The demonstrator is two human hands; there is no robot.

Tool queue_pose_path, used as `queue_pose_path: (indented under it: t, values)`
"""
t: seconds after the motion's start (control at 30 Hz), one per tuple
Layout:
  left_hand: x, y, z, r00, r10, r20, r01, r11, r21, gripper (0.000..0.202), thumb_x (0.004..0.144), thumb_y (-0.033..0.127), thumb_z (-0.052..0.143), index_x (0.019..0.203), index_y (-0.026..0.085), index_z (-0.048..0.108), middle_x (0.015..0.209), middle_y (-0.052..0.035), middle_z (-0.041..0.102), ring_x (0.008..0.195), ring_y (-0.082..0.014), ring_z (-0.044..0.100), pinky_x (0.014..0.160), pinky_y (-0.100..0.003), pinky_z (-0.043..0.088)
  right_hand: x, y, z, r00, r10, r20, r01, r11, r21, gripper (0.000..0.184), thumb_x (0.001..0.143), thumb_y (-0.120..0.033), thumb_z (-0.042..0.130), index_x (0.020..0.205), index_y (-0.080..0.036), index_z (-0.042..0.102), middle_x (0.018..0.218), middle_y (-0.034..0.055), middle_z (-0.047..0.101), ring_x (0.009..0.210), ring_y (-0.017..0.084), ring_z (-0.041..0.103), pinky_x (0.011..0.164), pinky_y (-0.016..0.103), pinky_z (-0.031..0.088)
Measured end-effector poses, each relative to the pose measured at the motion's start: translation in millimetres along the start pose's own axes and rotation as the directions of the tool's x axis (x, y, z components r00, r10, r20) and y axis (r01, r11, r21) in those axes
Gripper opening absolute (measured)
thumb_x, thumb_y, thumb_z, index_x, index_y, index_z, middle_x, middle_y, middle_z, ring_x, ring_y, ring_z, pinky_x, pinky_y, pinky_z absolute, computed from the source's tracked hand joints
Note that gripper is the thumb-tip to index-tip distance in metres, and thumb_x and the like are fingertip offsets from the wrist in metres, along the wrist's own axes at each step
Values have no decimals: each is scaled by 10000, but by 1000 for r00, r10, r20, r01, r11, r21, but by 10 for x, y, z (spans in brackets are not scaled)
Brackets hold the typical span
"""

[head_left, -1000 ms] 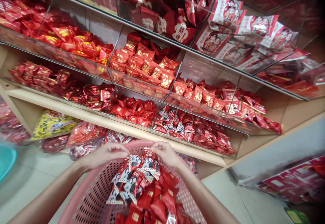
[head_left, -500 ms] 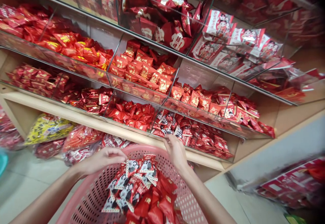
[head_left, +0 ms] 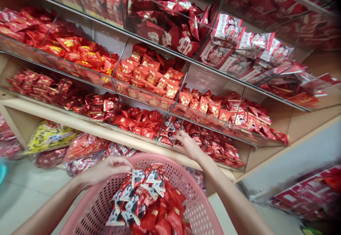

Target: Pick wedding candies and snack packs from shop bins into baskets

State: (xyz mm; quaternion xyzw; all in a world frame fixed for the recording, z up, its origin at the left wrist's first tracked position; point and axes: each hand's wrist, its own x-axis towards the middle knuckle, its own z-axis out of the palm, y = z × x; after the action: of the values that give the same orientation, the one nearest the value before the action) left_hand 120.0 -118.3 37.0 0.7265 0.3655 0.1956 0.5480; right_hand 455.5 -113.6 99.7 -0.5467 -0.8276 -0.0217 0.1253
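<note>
Reaching right hand (head_left: 188, 147) into far portrait-printed packets (head_left: 170, 130) — fingers narrow, hold unclear | left hand (head_left: 106, 168) loosely curled, empty, above near pink plastic basket (head_left: 197, 206) | next move calls for closing on packets

Bare left forearm (head_left: 50, 203), slim left hand (head_left: 106, 169), bare right forearm (head_left: 234, 199), slim right hand (head_left: 189, 147)
</note>
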Motion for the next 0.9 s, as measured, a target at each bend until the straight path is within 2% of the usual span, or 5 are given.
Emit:
queue_pose_path:
  t: [0.17,0.4,0.5,0.73,0.9]
  values:
    - [10,-37,-8,1000,16,13,-16,1000,-16,348,768,500,596,906,202,712,968,-26,712,937,-204,620,872,-292,447,14,103,61,999,50,4,-50,997,62,171,783,-119,574,904,-204,661,933,44,541,903,172,526,826,301,420]
    - [29,-58,-4,1000,2,13,-2,1000,-23,352,761,501,601,916,205,713,975,-28,712,940,-209,619,877,-301,447,61,81,105,999,-2,36,5,997,-76,283,780,-91,560,1031,-204,625,1004,61,537,941,183,513,818,300,413]
    - [27,-43,-5,1000,3,10,-3,1000,-16,356,762,506,597,904,202,714,971,-28,711,936,-209,618,873,-296,446,107,78,152,1000,-3,25,5,996,-93,261,789,-118,573,1026,-211,634,1015,58,538,922,186,518,787,303,418]
    - [41,-76,-8,1000,21,18,-21,1000,9,362,788,510,574,924,205,712,976,-26,703,934,-204,610,867,-295,441,136,179,288,974,61,-219,-17,980,200,131,847,-183,541,873,-196,668,928,59,548,901,174,531,821,317,428]
    - [41,-89,-15,1000,21,17,-22,999,23,368,793,510,569,920,195,710,966,-27,703,926,-205,611,864,-305,438,142,141,173,914,170,-368,-17,924,382,177,855,-296,515,771,-186,626,853,60,563,808,179,535,751,321,431]
